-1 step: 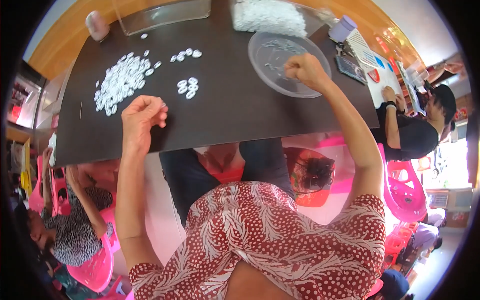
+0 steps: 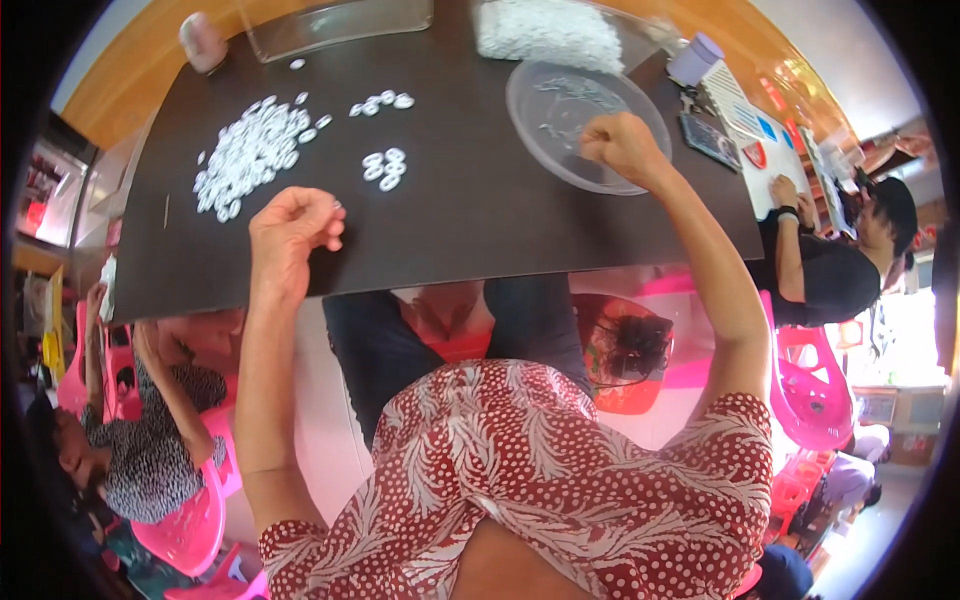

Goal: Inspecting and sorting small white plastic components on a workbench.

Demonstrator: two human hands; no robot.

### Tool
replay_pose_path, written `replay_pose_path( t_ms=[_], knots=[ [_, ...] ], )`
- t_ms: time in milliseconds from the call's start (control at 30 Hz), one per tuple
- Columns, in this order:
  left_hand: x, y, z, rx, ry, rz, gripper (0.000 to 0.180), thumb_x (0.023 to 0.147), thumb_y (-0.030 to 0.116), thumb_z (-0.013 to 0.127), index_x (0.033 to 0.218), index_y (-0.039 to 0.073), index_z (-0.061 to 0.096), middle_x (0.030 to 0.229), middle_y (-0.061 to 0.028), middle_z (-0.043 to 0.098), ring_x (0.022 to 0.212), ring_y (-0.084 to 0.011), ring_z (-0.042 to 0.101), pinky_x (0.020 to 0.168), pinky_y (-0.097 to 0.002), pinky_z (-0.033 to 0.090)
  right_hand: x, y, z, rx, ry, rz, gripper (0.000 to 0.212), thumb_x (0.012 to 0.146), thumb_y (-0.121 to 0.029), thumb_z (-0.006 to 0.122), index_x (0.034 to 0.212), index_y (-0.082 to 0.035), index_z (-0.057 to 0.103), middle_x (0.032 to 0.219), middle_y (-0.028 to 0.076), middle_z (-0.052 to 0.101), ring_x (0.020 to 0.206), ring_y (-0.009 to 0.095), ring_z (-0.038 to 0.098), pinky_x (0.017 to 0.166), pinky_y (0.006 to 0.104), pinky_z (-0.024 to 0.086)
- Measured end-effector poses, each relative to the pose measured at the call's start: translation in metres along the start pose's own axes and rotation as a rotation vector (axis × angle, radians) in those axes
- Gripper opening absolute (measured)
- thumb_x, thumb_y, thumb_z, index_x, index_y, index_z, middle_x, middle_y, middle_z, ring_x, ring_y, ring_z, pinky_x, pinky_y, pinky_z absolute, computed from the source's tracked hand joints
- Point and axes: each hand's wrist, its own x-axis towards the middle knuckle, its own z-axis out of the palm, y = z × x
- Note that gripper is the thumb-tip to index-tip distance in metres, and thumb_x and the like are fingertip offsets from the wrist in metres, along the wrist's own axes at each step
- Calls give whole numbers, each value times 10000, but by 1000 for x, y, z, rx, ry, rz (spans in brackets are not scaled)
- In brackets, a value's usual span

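Two hands at work over one dark tabletop (image 2: 450,225). The left hand (image 2: 300,222) is above the near edge, thumb and forefinger pressed together; a pale speck at their tips is too blurred to identify. The right hand (image 2: 622,148) is over one round, shallow clear dish (image 2: 553,158), its fingers bunched and curled downward; whether they pinch anything cannot be told. Small grey pieces (image 2: 580,92), too many to count, lie in the dish.

Beyond the left hand lies one heap of white oval pieces (image 2: 250,155), likewise uncountable. To its right are two smaller sets: a short upper row (image 2: 388,98) of about five, and a lower cluster (image 2: 389,170) of five. One single piece (image 2: 297,63) lies above the heap; one thin stick (image 2: 166,210), to its left. At the far side: one bag of white pieces (image 2: 548,35), one clear box (image 2: 340,22) and one lilac-lidded container (image 2: 694,60). One phone (image 2: 710,142) lies right of the dish.
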Motion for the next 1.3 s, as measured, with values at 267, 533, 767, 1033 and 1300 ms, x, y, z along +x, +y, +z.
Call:
replay_pose_path(
  t_ms=[267,533,767,1033,1300],
  knots=[
    [-29,-13,12,-29,24,8,101,819,13,613,907,-31,635,763,-81,624,633,-111,575,548,-224,476,-5,-1,20,-204,24,22,123,693,-131,597,671,-10,599,693,213,600,688,391,588,613,448,443],
    [-43,-24,17,-75,14,10,46,838,35,609,868,0,604,775,-94,641,618,-117,591,543,-234,486,-6,2,23,-252,13,11,144,740,-134,555,722,2,598,710,230,599,703,405,585,645,467,449],
    [-48,-23,30,17,42,131,55,821,46,624,865,15,614,780,-41,624,672,-78,558,579,-189,434,-11,-5,18,-311,129,-35,109,749,-103,534,735,2,562,728,234,583,718,410,570,650,460,449],
    [-55,-23,47,-136,35,67,118,818,41,639,916,-23,627,758,-80,628,605,-104,568,524,-212,459,-24,-47,15,436,189,98,72,746,-20,623,817,-12,614,716,6,585,658,71,523,602,221,425],
    [-64,-25,71,-288,-43,49,158,840,-9,587,990,-57,598,802,-133,647,637,-137,614,553,-232,512,-41,-129,55,811,10,-106,114,778,28,641,879,-16,666,822,-9,602,731,57,537,675,190,428]
  ],
)
